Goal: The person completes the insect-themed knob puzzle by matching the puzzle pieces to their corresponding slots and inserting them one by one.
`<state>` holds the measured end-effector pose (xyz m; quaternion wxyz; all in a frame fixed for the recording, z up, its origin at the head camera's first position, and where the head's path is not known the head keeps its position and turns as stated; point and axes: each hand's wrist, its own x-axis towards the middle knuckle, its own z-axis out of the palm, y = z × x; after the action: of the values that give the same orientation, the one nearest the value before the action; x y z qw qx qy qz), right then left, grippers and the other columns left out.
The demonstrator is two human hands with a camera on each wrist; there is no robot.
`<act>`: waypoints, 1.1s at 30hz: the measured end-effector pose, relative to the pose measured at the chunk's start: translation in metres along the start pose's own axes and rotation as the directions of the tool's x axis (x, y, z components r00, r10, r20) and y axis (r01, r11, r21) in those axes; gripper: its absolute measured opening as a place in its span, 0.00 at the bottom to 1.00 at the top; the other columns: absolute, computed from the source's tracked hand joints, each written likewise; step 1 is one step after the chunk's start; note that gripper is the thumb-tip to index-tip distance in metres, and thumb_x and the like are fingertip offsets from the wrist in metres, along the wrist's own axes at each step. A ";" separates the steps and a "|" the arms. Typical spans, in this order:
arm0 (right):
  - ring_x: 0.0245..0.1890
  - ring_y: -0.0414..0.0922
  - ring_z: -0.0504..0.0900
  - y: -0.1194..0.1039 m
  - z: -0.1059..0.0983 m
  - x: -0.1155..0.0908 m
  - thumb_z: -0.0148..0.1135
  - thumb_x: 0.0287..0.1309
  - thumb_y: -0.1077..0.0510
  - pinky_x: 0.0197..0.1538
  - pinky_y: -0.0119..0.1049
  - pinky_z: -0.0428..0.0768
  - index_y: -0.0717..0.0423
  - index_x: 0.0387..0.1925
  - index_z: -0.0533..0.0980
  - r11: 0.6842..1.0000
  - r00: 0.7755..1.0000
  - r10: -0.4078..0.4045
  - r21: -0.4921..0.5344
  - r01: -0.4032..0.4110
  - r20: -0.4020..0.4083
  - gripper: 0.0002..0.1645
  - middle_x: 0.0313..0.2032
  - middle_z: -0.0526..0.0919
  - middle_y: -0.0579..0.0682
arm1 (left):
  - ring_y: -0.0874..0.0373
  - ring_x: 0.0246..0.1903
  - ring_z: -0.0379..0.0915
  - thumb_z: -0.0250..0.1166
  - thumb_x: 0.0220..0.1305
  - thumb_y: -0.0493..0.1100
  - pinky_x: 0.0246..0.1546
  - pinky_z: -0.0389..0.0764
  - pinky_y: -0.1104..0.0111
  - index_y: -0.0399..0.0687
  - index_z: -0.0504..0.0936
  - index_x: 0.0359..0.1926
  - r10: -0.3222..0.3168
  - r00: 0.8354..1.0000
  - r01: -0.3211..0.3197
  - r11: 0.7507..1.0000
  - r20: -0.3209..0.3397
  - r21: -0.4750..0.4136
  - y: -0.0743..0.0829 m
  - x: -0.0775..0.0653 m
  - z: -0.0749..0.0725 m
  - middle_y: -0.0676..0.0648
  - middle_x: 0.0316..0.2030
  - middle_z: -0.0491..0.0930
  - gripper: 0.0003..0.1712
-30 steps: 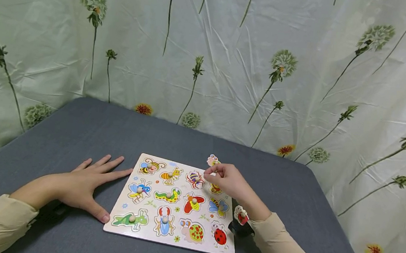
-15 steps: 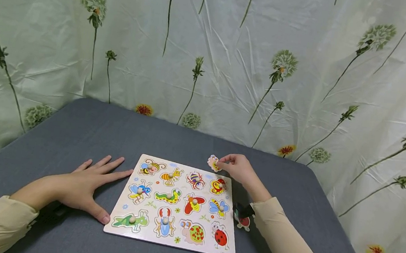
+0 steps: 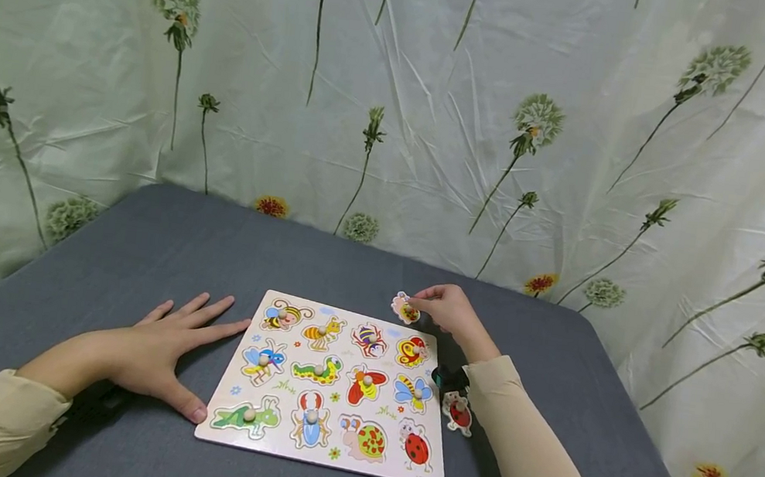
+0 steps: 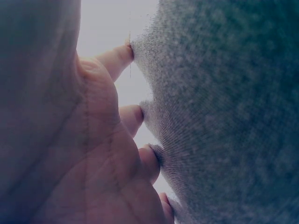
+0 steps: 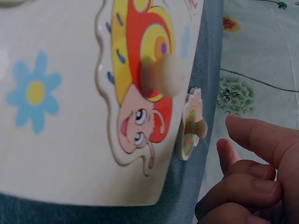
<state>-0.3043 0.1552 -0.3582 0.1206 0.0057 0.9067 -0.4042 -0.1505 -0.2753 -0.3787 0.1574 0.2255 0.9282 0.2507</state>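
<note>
A wooden peg puzzle board (image 3: 276,449) with insect pieces lies on the dark cloth. My left hand (image 3: 156,358) is spread flat beside it, thumb and index fingertips at its left edge. In the left wrist view, the left hand's fingers (image 4: 128,121) press on the cloth. Behind the board's far right corner lies a snail puzzle piece (image 3: 403,307) with a round knob (image 5: 201,128). My right hand (image 3: 448,309) is over it; in the right wrist view its thumb and index finger reach toward the knob with a small gap, other fingers bent, holding nothing.
A ladybug puzzle piece (image 3: 457,413) lies right of the board, near the right sleeve (image 3: 517,424). Snail and ladybug pictures on the board's front row show no knobs. Behind the table (image 3: 215,236) hangs a floral curtain (image 3: 264,102).
My right hand has gone from above the board's butterfly to the snail piece behind the corner, then drawn slightly back from it. My left hand has stayed put.
</note>
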 end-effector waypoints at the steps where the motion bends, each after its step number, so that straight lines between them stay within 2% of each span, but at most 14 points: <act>1: 0.14 0.38 0.58 0.001 0.001 0.001 0.72 0.70 0.52 0.21 0.32 0.59 0.60 0.49 0.86 1.000 1.000 0.000 -0.010 0.000 -0.003 0.15 0.20 0.73 0.42 | 0.21 0.83 0.28 0.83 0.44 0.73 0.71 0.30 0.20 0.65 0.58 0.86 -0.001 1.000 0.001 1.000 0.001 0.001 0.000 0.000 0.000 0.36 0.87 0.41 0.72; 5: 0.16 0.39 0.59 0.001 0.006 0.004 0.73 0.69 0.52 0.21 0.32 0.60 0.59 0.46 0.87 0.998 0.999 0.019 -0.059 -0.021 -0.027 0.14 0.27 0.82 0.45 | 0.21 0.83 0.28 0.84 0.45 0.71 0.71 0.30 0.20 0.65 0.57 0.86 0.001 1.000 -0.001 1.000 -0.001 0.002 0.000 0.000 0.000 0.35 0.87 0.40 0.71; 9: 0.25 0.42 0.71 0.002 0.009 0.006 0.73 0.69 0.51 0.27 0.34 0.65 0.59 0.43 0.87 0.995 1.000 0.005 -0.102 -0.008 -0.029 0.13 0.37 0.91 0.52 | 0.21 0.83 0.27 0.84 0.45 0.70 0.71 0.29 0.20 0.65 0.57 0.86 -0.003 1.000 0.003 1.000 0.000 0.002 -0.001 -0.001 0.000 0.35 0.87 0.40 0.71; 13: 0.40 0.48 0.83 0.002 0.008 0.005 0.74 0.69 0.51 0.39 0.36 0.75 0.59 0.40 0.88 0.991 0.999 -0.021 -0.134 0.015 -0.037 0.13 0.41 0.92 0.56 | 0.22 0.83 0.27 0.83 0.45 0.73 0.71 0.29 0.21 0.66 0.57 0.86 -0.004 1.000 0.004 1.000 0.000 -0.001 -0.001 0.001 0.000 0.36 0.88 0.39 0.72; 16: 0.45 0.51 0.86 0.002 0.007 0.004 0.74 0.68 0.51 0.46 0.40 0.80 0.59 0.38 0.88 0.988 0.999 -0.028 -0.153 0.021 -0.045 0.14 0.40 0.91 0.55 | 0.23 0.84 0.27 0.82 0.43 0.76 0.72 0.29 0.21 0.67 0.57 0.86 -0.004 1.000 0.004 1.000 -0.002 -0.001 0.001 0.003 -0.001 0.37 0.88 0.39 0.72; 24: 0.50 0.53 0.88 -0.002 0.008 0.004 0.75 0.68 0.50 0.54 0.46 0.83 0.57 0.36 0.91 0.986 1.000 -0.027 -0.164 0.025 -0.012 0.13 0.38 0.94 0.53 | 0.23 0.84 0.27 0.81 0.43 0.77 0.72 0.30 0.21 0.67 0.56 0.86 -0.016 1.000 0.015 1.000 0.007 0.007 0.000 0.001 -0.001 0.37 0.88 0.39 0.73; 29: 0.47 0.51 0.88 0.002 0.006 0.007 0.75 0.67 0.53 0.56 0.47 0.83 0.58 0.35 0.90 0.982 0.999 -0.045 -0.183 0.039 -0.026 0.11 0.36 0.93 0.52 | 0.22 0.83 0.27 0.83 0.44 0.74 0.71 0.29 0.20 0.66 0.56 0.86 -0.013 1.000 0.013 1.000 0.006 0.012 0.001 0.001 -0.001 0.36 0.87 0.39 0.72; 33: 0.43 0.49 0.86 0.006 0.004 0.008 0.74 0.66 0.55 0.54 0.44 0.81 0.59 0.35 0.90 0.980 0.998 -0.044 -0.195 0.037 -0.033 0.10 0.34 0.92 0.52 | 0.22 0.83 0.27 0.83 0.45 0.73 0.71 0.29 0.20 0.66 0.56 0.86 -0.014 1.000 0.013 1.000 0.011 0.017 0.001 0.000 -0.001 0.36 0.87 0.39 0.72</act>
<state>-0.3106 0.1552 -0.3667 0.0953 -0.0172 0.9438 -0.3159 -0.1509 -0.2751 -0.3774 0.1621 0.2219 0.9310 0.2404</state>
